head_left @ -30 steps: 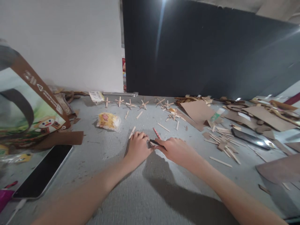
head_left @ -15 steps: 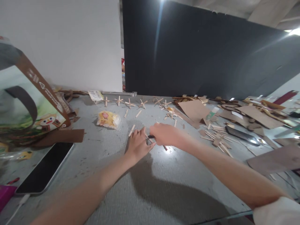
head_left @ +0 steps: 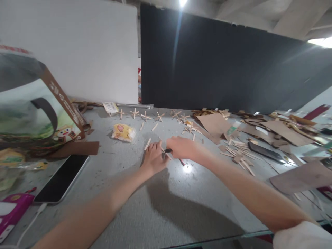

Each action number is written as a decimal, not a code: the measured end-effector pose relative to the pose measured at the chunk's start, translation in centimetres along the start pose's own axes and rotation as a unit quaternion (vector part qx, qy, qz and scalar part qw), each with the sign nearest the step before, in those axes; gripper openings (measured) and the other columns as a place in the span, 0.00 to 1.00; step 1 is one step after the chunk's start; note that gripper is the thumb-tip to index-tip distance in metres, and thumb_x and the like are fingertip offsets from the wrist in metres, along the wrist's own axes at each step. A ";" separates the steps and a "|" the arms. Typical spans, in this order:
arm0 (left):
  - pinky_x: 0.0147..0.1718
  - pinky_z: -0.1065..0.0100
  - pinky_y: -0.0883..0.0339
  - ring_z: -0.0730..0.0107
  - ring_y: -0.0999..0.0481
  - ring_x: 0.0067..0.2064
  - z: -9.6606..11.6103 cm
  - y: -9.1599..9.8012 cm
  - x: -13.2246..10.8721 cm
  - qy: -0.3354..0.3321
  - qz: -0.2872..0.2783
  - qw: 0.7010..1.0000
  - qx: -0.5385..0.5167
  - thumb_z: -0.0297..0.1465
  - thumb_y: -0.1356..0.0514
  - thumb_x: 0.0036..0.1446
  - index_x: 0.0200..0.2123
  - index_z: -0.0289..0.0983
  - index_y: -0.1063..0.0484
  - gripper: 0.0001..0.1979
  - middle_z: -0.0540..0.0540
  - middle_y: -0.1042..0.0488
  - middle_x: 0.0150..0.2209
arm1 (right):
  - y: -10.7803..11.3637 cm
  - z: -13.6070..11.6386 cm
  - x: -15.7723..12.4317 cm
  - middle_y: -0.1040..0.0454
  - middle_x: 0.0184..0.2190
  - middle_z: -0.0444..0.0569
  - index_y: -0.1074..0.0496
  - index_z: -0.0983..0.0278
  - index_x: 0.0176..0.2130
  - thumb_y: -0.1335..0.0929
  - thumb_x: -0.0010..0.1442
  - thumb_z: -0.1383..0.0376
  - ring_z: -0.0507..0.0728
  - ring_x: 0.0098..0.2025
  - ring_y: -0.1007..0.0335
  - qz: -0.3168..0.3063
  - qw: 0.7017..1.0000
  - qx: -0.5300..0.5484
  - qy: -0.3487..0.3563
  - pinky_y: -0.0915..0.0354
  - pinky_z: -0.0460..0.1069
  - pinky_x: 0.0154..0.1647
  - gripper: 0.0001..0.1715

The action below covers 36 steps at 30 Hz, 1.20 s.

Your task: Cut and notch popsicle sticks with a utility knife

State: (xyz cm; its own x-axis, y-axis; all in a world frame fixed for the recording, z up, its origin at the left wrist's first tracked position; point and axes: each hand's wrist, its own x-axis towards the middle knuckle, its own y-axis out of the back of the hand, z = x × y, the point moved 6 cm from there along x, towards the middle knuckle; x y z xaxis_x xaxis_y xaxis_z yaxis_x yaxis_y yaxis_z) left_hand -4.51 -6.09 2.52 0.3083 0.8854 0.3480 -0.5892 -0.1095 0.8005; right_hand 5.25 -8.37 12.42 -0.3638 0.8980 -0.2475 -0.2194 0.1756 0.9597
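Observation:
My left hand lies low over the grey table with its fingers partly spread. Its index finger and thumb hold a flat wooden stick against the surface. Close on the right, my right hand is closed in a fist around a slim knife-like tool. The tool's dark flat end reaches over the stick, and a red end sticks out below the fist; the rest is hidden by the fingers. A loose wooden stick lies just beyond my left fingertips.
Several crossed stick pieces line the back. A yellow packet lies left of centre. Farther left are a phone with a cable and a large printed bag. A stick pile, cardboard and a glue stick lie right.
The view has shifted slightly, so the table's things on the left sit farther right in it. Both hands keep nearly the same place and hold, and more of the dark tool end shows.

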 end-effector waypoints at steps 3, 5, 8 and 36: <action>0.65 0.51 0.37 0.48 0.30 0.64 -1.9 0.6 0.2 0.080 0.070 0.988 -0.113 0.25 0.39 0.56 0.56 0.35 0.30 0.23 0.34 0.26 0.57 | -0.7 0.3 -0.9 0.18 0.45 0.61 0.20 0.66 0.50 0.34 0.69 0.71 0.62 0.45 0.18 0.035 0.999 0.006 -0.019 0.33 0.48 0.41 0.16; 0.65 0.53 0.37 0.52 0.28 0.62 -3.3 0.8 0.3 0.135 0.107 0.970 -0.171 0.20 0.43 0.55 0.52 0.37 0.29 0.21 0.36 0.25 0.55 | -1.3 0.9 -1.7 0.17 0.41 0.59 0.19 0.64 0.50 0.36 0.71 0.69 0.62 0.45 0.18 0.054 0.998 0.013 -0.027 0.32 0.49 0.41 0.17; 0.60 0.52 0.32 0.55 0.24 0.57 -4.4 0.8 0.7 0.155 0.126 0.960 -0.194 0.19 0.45 0.57 0.51 0.39 0.29 0.20 0.39 0.23 0.50 | -2.3 2.3 -2.7 0.15 0.39 0.53 0.20 0.56 0.57 0.39 0.75 0.67 0.59 0.42 0.17 0.089 0.995 0.036 -0.035 0.33 0.47 0.38 0.22; 0.33 0.63 0.24 0.62 0.15 0.30 -1.8 -1.4 0.1 0.093 -0.066 0.879 -0.463 0.37 0.33 0.61 0.61 0.38 0.45 0.32 0.52 0.19 0.28 | -9.7 1.9 -3.9 0.17 0.36 0.51 0.32 0.60 0.70 0.38 0.75 0.66 0.56 0.31 0.21 0.307 0.931 0.196 0.010 0.34 0.47 0.31 0.28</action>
State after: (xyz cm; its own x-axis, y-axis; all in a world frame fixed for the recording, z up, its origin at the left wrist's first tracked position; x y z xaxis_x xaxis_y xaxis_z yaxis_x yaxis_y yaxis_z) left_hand -4.97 -5.06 0.53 0.3432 0.9306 0.1271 -0.9392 0.3384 0.0577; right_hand 10.51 -12.79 4.32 -0.3292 0.8711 0.3644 0.3810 -0.2306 0.8954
